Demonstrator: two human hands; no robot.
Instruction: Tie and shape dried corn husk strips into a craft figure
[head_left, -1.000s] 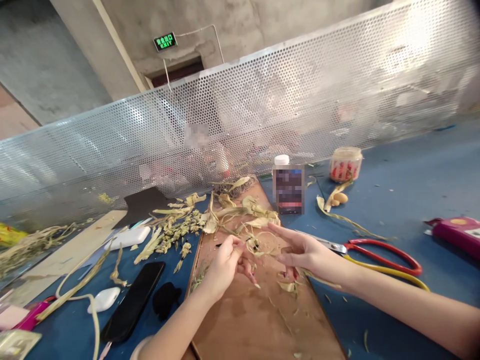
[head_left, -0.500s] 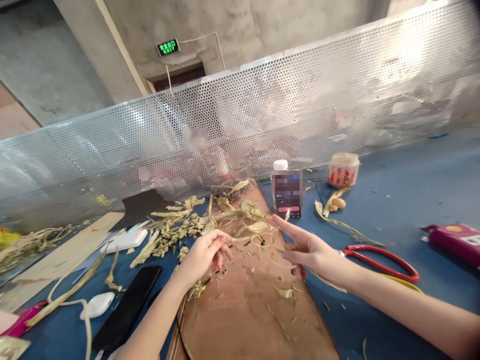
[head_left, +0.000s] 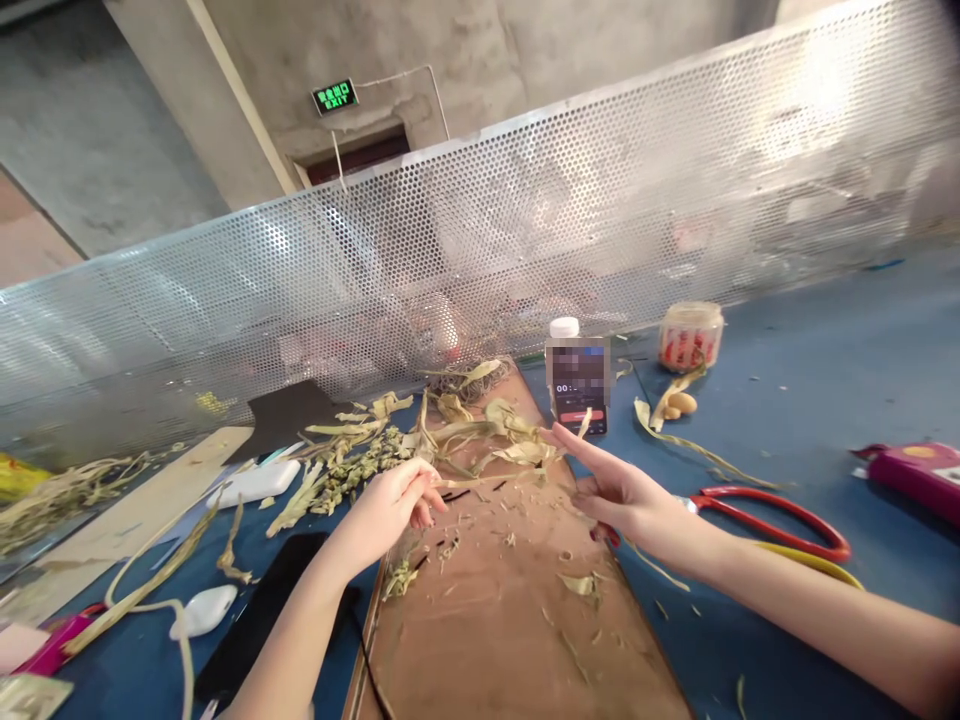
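Note:
My left hand (head_left: 397, 508) is closed in a pinch on one end of a thin, pale dried-leaf strip (head_left: 495, 482). The strip runs nearly straight across to my right hand (head_left: 619, 495), whose index finger points forward while the thumb and other fingers curl around the strip's far end; the grip itself is partly hidden. A short pale leaf tip (head_left: 586, 422) sticks up beyond that index finger. Both hands hover over a brown board (head_left: 517, 640) strewn with scraps. A heap of dried leaves (head_left: 487, 430) lies at the board's far end.
Red-handled scissors (head_left: 780, 520) lie right of my right hand. A phone (head_left: 579, 390) leans on a white-capped bottle (head_left: 564, 328), near a glass jar (head_left: 690, 338). Left are a black phone (head_left: 255, 610), a white case (head_left: 204, 612) and dried buds (head_left: 360, 465). A perforated metal screen (head_left: 480, 230) stands behind.
My left hand has moved a little left, away from my right hand. The strip between them looks longer and straighter. The view has shifted slightly.

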